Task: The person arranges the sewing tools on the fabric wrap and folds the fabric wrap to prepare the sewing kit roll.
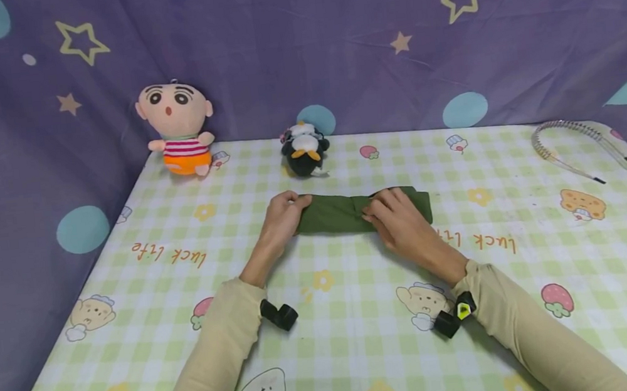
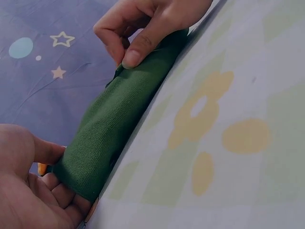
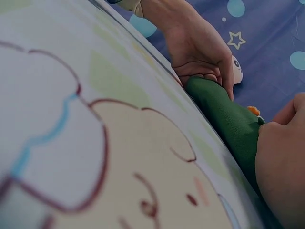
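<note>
A dark green folded cloth [image 1: 329, 214] lies lengthwise across the table's middle, narrow and flat like a strip. My left hand [image 1: 284, 220] grips its left end, thumb on top and fingers tucked under, as the left wrist view shows on the cloth end [image 2: 81, 167]. Right of the middle, my right hand [image 1: 404, 224] pinches a fold at the far edge between thumb and fingers. Past that hand the cloth's right end sticks out, with a loose flap at the back. In the right wrist view the back of my right hand [image 3: 281, 162] covers part of the cloth.
Behind the cloth sits a penguin plush [image 1: 305, 151]. A plush doll [image 1: 178, 126] in striped shirt and orange shorts is at the back left. A headband [image 1: 562, 126] lies back right. The checked tablecloth [image 1: 350, 343] meets a purple curtain [image 1: 277, 54] at the far edge.
</note>
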`<state>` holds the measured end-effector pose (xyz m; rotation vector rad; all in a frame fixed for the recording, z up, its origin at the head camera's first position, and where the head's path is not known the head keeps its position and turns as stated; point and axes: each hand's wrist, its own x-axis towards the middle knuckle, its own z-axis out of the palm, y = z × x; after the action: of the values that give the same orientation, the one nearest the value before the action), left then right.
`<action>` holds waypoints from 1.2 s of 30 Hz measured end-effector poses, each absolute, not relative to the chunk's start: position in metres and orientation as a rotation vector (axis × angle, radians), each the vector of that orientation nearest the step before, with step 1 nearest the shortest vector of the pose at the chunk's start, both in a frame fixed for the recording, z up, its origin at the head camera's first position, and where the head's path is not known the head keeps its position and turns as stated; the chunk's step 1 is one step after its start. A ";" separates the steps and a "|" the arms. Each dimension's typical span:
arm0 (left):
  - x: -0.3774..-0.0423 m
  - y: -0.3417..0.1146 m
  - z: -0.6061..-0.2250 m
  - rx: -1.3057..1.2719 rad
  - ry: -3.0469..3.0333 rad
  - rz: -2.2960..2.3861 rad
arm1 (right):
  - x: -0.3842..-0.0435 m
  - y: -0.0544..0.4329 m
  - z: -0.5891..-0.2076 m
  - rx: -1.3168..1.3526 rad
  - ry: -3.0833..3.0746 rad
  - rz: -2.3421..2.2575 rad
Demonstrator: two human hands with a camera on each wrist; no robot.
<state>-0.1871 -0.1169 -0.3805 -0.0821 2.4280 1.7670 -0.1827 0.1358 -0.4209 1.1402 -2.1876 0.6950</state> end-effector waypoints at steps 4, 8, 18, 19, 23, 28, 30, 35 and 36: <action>-0.187 -0.117 -0.380 -0.072 2.433 1.759 | -0.184 0.137 -0.423 1.153 -2.161 0.602; -0.188 -0.117 -0.380 -0.078 2.435 1.747 | -0.183 0.136 -0.423 1.145 -2.159 0.484; -0.188 -0.118 -0.379 -0.097 2.432 1.731 | -0.181 0.136 -0.422 1.138 -2.175 0.346; -0.188 -0.117 -0.379 -0.093 2.432 1.730 | -0.181 0.137 -0.422 1.140 -2.174 0.355; -0.188 -0.117 -0.380 -0.081 2.439 1.734 | -0.181 0.138 -0.421 1.148 -2.178 0.390; -0.188 -0.116 -0.381 -0.090 2.432 1.740 | -0.176 0.140 -0.418 1.176 -2.206 0.365; -0.188 -0.116 -0.381 -0.092 2.427 1.741 | -0.174 0.141 -0.417 1.186 -2.213 0.361; -0.188 -0.117 -0.380 -0.089 2.436 1.737 | -0.170 0.143 -0.416 1.197 -2.225 0.362; -0.187 -0.117 -0.380 -0.090 2.437 1.735 | -0.169 0.143 -0.415 1.199 -2.227 0.361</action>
<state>-0.1874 -0.1168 -0.3795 -0.0898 2.4375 1.7354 -0.1693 0.1431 -0.4155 1.1990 -2.2273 0.3610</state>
